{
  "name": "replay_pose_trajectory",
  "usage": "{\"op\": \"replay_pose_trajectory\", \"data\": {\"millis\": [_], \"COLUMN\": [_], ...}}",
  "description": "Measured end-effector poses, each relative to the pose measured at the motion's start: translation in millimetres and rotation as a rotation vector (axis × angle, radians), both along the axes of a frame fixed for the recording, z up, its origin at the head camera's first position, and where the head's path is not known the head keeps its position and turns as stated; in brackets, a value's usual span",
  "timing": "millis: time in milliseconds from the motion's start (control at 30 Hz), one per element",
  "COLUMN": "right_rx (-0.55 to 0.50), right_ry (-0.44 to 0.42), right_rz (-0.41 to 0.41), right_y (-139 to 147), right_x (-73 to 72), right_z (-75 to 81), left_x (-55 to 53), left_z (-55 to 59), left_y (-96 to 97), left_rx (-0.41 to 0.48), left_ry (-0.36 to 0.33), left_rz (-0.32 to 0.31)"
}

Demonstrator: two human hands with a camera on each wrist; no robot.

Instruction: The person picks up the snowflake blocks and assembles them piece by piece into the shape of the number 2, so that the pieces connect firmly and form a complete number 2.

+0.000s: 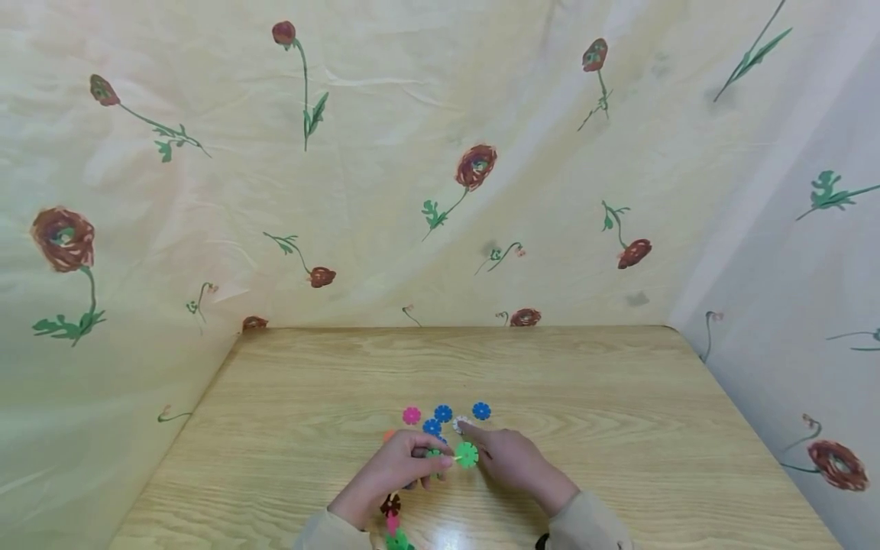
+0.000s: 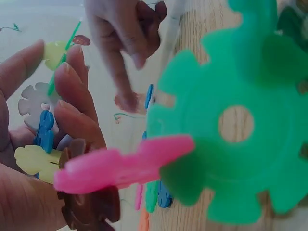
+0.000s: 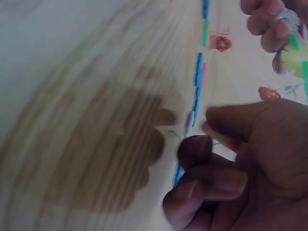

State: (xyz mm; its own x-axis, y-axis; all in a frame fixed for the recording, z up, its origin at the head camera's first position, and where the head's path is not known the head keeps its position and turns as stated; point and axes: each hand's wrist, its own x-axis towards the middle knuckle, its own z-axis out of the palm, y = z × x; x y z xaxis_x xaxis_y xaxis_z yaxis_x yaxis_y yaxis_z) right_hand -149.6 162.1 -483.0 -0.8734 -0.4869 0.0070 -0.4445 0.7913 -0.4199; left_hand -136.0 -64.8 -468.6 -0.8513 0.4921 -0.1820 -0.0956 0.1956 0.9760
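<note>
The left hand (image 1: 404, 460) has its grip closed on a linked chain of flower-shaped plastic discs, thumb and forefinger pinching the yellow notched disc (image 2: 54, 54) near its upper end. Beyond those fingertips, facing the head view, stands the bright green notched disc (image 1: 469, 455) that ends the chain. Below the pinch, the left wrist view shows a whitish notched disc (image 2: 32, 107), a blue notched disc (image 2: 46, 132) and a second yellow disc (image 2: 32, 159) against the palm. The chain then runs down past the wrist through a dark brown notched disc (image 1: 390, 505), a pink disc (image 1: 393, 522) and a larger-looking green disc (image 1: 397, 541) at the lower edge of the head view

The right hand (image 1: 514, 458) has its grip released: the index finger is stretched out and the others are bent, holding nothing. Its fingertip seems to rest on a pale, whitish notched disc (image 1: 460, 422) on the wood-grained counter (image 1: 584, 374), though the right wrist view is dim and blurred there

Around that disc lie a blue disc (image 1: 481, 411) to its right, two blue discs (image 1: 443, 413) to its left and a pink notched disc (image 1: 412, 415) farther left. An orange disc (image 1: 389, 435) is partly hidden by the left hand. Cream cloth (image 1: 385, 183) printed with red flowers hangs behind the counter
</note>
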Motion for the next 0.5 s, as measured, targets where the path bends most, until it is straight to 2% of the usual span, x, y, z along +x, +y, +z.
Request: {"op": "replay_pose_trajectory", "data": {"millis": [100, 267, 367, 500], "right_rx": [0.059, -0.006, -0.038, -0.038], "right_ry": [0.049, 0.111, 0.117, 0.079], "right_rz": [0.027, -0.003, -0.043, -0.077], "right_y": [2.4, 6.2, 6.8, 8.1], "right_x": [2.1, 3.3, 2.9, 4.0], "right_z": [-0.8, 1.5, 3.2, 2.0], "left_x": [0.3, -0.8, -1.6, -2.2], "left_z": [0.3, -0.9, -1.3, -0.5], "left_y": [0.2, -0.3, -0.7, -1.7], "left_rx": [0.01, 0.006, -0.003, -0.007], "left_ry": [0.009, 0.006, 0.005, 0.003], "left_rz": [-0.007, -0.003, -0.001, -0.005]}}
